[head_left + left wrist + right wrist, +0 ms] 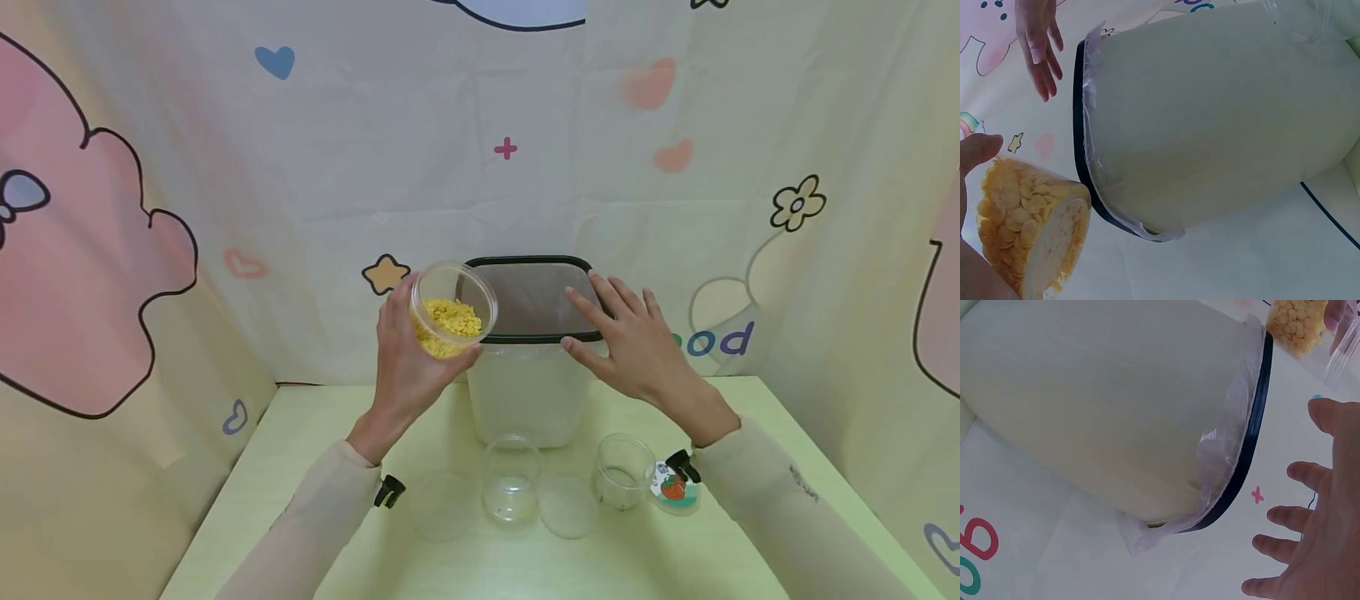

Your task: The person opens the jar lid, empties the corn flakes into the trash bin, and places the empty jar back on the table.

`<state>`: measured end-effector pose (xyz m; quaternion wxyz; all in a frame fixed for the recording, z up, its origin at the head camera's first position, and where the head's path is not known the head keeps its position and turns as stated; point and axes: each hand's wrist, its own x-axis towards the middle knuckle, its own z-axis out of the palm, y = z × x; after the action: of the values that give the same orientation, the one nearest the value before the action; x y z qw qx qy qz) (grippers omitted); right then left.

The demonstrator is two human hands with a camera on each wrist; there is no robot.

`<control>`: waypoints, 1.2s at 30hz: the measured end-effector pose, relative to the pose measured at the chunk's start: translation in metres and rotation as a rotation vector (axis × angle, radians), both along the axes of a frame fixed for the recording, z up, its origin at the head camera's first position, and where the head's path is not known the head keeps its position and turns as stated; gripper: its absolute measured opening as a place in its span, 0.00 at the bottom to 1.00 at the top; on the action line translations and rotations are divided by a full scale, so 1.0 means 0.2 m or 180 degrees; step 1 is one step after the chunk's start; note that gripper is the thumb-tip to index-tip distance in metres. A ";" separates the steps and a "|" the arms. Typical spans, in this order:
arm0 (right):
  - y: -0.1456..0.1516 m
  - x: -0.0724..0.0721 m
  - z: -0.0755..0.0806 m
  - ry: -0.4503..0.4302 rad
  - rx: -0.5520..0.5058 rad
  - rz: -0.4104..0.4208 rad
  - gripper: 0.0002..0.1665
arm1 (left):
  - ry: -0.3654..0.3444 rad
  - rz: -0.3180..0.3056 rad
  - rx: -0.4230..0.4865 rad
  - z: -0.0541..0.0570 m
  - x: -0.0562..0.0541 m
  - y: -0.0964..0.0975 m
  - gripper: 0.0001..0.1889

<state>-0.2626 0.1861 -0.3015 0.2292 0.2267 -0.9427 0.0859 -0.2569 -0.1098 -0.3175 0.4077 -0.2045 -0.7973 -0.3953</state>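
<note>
My left hand (401, 354) grips a clear plastic cup (442, 282) partly filled with yellow flakes (1022, 215). The cup is tilted, its mouth facing up and toward me, at the left side of a pale trash bin (528, 396). In the left wrist view the cup's base end overlaps the bin's black rim (1080, 112). A thin plastic liner (1225, 444) hangs over that rim. Over the bin's right rim, my right hand (637, 346) is held with its fingers spread and nothing in them.
Two clear cups without flakes, one in the middle (512, 483) and one to the right (624, 475), stand on the table in front of the bin. Clear round lids (567, 507) lie beside them. A strawberry-printed lid (675, 490) is near the right sleeve. Printed curtain hangs behind.
</note>
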 end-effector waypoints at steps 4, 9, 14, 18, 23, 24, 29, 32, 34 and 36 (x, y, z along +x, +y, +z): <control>0.01 -0.04 0.03 -0.0114 -0.0033 -0.0010 0.39 | 0.0038 0.0013 -0.0022 0.02 -0.01 0.00 0.57; 0.02 -0.10 0.05 -0.0209 -0.0056 -0.0057 0.39 | 0.0097 0.0027 -0.0047 0.05 -0.03 0.00 0.57; 0.03 -0.15 0.07 -0.0296 -0.0075 -0.0071 0.40 | 0.0154 0.0097 -0.0139 0.07 -0.05 -0.01 0.57; 0.04 -0.18 0.07 -0.0374 -0.0055 -0.0101 0.41 | 0.0155 0.0132 -0.0213 0.09 -0.08 -0.01 0.57; 0.05 -0.22 0.07 -0.0468 -0.0022 -0.0147 0.41 | 0.0134 0.0155 -0.0252 0.13 -0.11 -0.02 0.57; 0.05 -0.23 0.07 -0.0493 -0.0021 -0.0162 0.42 | 0.0126 0.0157 -0.0259 0.13 -0.12 -0.02 0.57; 0.07 -0.26 0.06 -0.0612 -0.0065 -0.0227 0.43 | 0.0082 0.0179 -0.0286 0.15 -0.13 -0.02 0.57; 0.08 -0.27 0.06 -0.0668 -0.0117 -0.0243 0.43 | 0.0099 0.0194 -0.0298 0.16 -0.14 -0.02 0.57; 0.08 -0.28 0.06 -0.0681 -0.0170 -0.0246 0.42 | 0.0124 0.0207 -0.0315 0.16 -0.15 -0.02 0.57; 0.08 -0.30 0.07 -0.0688 -0.0239 -0.0255 0.41 | 0.0139 0.0214 -0.0330 0.17 -0.16 -0.02 0.57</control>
<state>-0.3222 0.2022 -0.2883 0.1378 0.1695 -0.9663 0.1359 -0.2894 -0.1136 -0.2836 0.4269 -0.2070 -0.8141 -0.3350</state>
